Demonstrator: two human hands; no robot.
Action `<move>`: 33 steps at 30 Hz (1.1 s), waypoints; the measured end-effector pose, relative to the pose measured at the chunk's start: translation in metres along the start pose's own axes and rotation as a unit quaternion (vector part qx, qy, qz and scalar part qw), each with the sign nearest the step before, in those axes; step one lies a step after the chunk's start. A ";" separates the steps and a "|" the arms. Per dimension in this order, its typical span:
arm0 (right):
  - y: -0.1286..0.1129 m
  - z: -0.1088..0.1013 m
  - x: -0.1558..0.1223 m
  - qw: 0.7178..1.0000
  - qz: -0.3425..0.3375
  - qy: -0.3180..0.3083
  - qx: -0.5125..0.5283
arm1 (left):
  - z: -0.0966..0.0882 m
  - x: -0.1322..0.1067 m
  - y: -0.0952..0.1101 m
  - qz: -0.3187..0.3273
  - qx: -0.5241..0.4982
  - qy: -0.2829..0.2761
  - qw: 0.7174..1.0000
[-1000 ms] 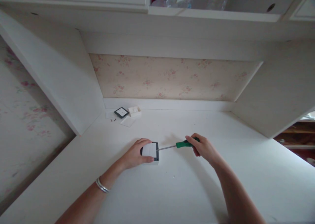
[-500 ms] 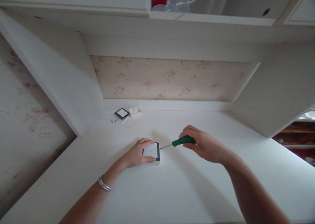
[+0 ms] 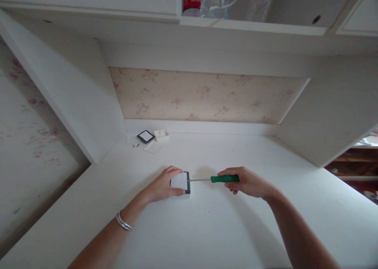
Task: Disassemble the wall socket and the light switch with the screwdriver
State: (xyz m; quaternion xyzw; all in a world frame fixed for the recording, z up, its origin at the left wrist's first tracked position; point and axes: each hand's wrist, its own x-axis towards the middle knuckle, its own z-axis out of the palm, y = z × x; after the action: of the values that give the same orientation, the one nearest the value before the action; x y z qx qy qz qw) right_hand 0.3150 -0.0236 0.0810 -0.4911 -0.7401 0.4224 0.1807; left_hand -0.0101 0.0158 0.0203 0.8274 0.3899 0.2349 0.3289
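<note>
Single view, worn on the head. Looks forward and down onto the white desk (image 3: 206, 237) from close above, with the left hand (image 3: 161, 186) and right hand (image 3: 251, 182) just below the centre of the frame. Faces the papered back wall (image 3: 206, 95) at mid frame; catches a shelf (image 3: 254, 25) along the top edge.

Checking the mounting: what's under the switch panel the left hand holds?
A white box shows beneath the switch panel, on the desk. The panel covers its inside; the left hand hides its left side.
</note>
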 end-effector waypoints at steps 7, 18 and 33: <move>0.030 0.018 -0.003 0.998 0.006 0.018 0.063 | 0.002 0.001 -0.002 0.009 0.009 0.009 1.000; 0.047 0.038 -0.004 0.990 0.009 -0.009 0.141 | 0.001 0.001 -0.001 0.010 0.017 0.005 1.000; 0.041 0.056 0.002 0.986 0.006 0.003 0.165 | 0.005 -0.001 0.000 0.010 0.004 0.070 0.997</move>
State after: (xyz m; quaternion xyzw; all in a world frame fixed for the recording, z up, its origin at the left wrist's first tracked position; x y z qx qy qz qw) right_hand 0.2995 -0.0403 0.0157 -0.4604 -0.6569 0.5383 0.2584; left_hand -0.0078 0.0130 0.0170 0.8138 0.4050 0.2941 0.2954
